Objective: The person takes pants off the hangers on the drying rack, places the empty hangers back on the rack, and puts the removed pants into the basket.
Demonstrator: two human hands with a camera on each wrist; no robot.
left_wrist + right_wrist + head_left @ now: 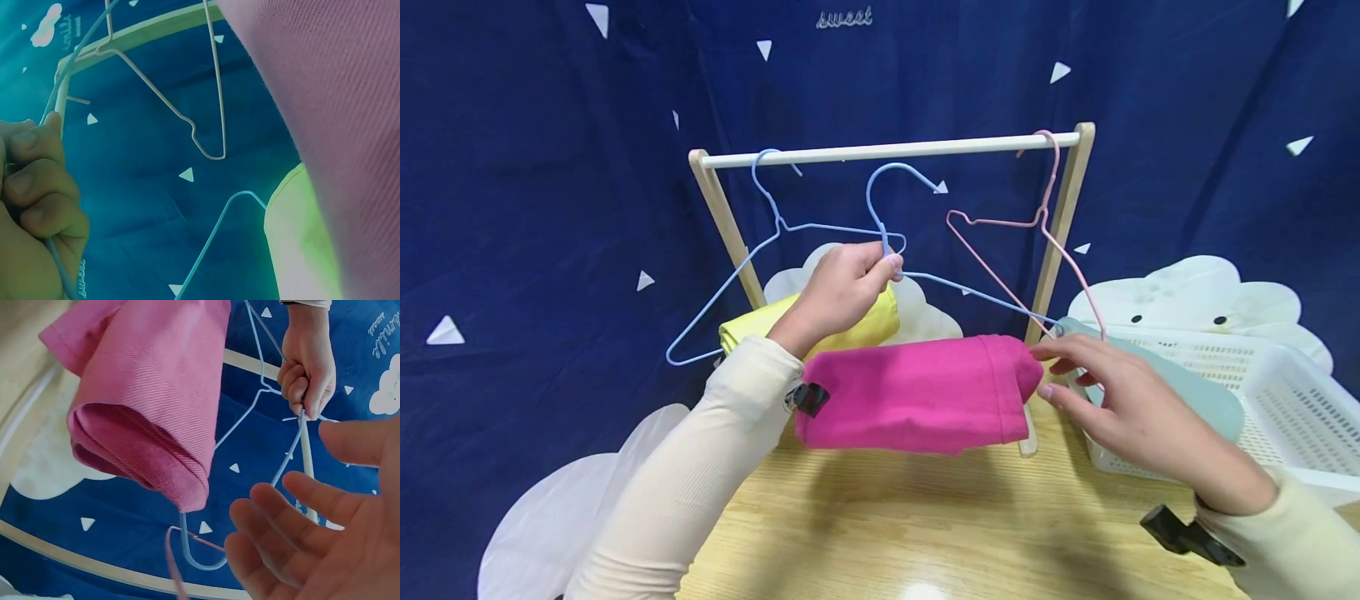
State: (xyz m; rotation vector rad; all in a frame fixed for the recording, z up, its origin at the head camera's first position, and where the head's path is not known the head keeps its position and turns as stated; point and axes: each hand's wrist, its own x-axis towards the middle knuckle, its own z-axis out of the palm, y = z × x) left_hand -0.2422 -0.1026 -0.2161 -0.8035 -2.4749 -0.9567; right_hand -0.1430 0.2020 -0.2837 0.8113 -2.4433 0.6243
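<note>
My left hand (844,287) grips the neck of a blue hanger (973,292), its hook rising above the fingers. A folded magenta cloth (910,396) hangs over that hanger's lower bar, above the table. My right hand (1123,400) is beside the cloth's right end, close to the hanger's corner. In the right wrist view the fingers (262,544) of that hand are spread loosely, holding nothing, and the cloth's rolled end (137,437) faces them. The left wrist view shows the left fingers (53,181) curled round the hanger wire (69,69).
A rack with a white rail (880,151) stands behind, bearing another blue hanger (722,287) with a yellow cloth (760,321) at left and a pink hanger (1000,222) at right. A white basket (1285,367) and a pale blue-green cloth (1206,396) are at right, on the wooden table (880,525).
</note>
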